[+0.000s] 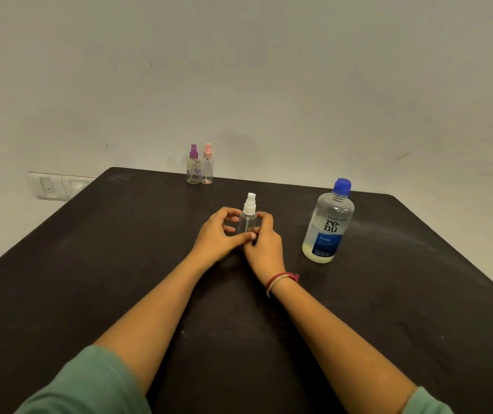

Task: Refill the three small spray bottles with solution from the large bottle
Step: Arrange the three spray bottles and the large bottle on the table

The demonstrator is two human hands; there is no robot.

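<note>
A small clear spray bottle with a white top (pixel 250 208) stands upright in the middle of the black table (pixel 120 264). My left hand (pixel 220 234) curls round its left side, and my right hand (pixel 264 242) grips its body from the right; the left thumb lies across its lower front. The large clear bottle (pixel 329 224), with a blue cap, a blue label and a low level of pale liquid, stands apart to the right. Two more small spray bottles stand side by side at the table's far edge: a purple-topped one (pixel 193 165) and a pink-topped one (pixel 207 165).
A plain wall rises behind the table. A white switch plate (pixel 51 186) is on the wall at the left, just past the table's far left corner. The table's left edge runs diagonally toward me.
</note>
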